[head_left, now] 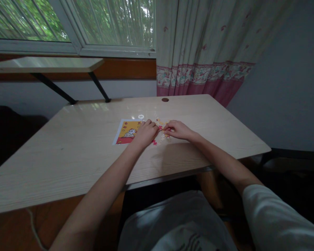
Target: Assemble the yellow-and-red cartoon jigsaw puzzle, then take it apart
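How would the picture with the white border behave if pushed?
The picture lies flat and looks thin, so it is probably light and unlikely to tip. The table looks smooth and shiny, so the picture might slide easily.

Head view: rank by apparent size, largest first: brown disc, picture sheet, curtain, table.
1. Table
2. Curtain
3. Picture sheet, partly hidden by the left hand
4. Brown disc

Barred window (115, 24) glowing behind wood-grain desk (68, 153); floral-bordered curtain (204, 42) hanging behind desk's right half; black-legged shelf (47, 64) standing at desk's back left; grey wall (285, 80) rising right of desk.
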`<act>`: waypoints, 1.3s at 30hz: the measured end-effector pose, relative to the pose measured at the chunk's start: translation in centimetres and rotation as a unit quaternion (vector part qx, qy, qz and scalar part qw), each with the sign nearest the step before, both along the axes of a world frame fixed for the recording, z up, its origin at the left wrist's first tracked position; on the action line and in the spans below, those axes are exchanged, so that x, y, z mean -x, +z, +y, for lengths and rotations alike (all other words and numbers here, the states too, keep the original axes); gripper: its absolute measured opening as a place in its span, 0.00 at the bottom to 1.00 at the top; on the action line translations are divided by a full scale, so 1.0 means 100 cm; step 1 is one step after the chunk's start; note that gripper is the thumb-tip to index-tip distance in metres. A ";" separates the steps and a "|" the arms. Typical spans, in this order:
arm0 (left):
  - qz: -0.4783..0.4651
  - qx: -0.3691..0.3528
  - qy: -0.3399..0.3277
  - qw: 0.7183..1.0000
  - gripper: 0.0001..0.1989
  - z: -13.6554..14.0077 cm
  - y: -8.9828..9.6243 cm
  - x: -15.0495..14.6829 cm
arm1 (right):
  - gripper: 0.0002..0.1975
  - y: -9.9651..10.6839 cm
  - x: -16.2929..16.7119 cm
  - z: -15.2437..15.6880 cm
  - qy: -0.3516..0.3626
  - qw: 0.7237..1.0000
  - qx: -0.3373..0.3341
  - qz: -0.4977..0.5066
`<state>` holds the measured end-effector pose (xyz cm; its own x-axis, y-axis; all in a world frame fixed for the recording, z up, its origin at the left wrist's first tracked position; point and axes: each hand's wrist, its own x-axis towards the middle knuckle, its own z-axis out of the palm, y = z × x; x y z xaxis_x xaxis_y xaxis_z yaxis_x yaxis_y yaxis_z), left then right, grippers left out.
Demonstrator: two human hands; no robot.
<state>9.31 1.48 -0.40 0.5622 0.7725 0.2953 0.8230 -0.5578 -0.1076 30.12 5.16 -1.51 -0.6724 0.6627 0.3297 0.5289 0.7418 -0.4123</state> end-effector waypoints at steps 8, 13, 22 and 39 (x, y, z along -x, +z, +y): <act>-0.060 0.034 0.046 0.997 0.14 0.010 -0.003 0.004 | 0.10 -0.002 0.001 0.002 0.047 0.998 -0.019 -0.028; -0.119 0.107 0.037 0.986 0.17 0.018 -0.009 0.009 | 0.10 -0.004 -0.001 0.005 0.037 0.998 -0.036 -0.035; -0.113 0.054 0.076 0.989 0.14 0.015 -0.007 0.012 | 0.11 -0.006 0.001 0.005 0.005 0.998 -0.041 -0.054; -0.057 0.194 -0.121 0.972 0.19 -0.008 0.007 0.009 | 0.08 0.001 -0.003 0.008 0.017 0.997 -0.031 -0.070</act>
<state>8.37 0.72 0.29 0.7217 0.6877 0.0788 0.6570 -0.7164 0.2347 30.46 5.94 -1.43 -0.7372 0.6193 0.2702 0.5518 0.7826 -0.2884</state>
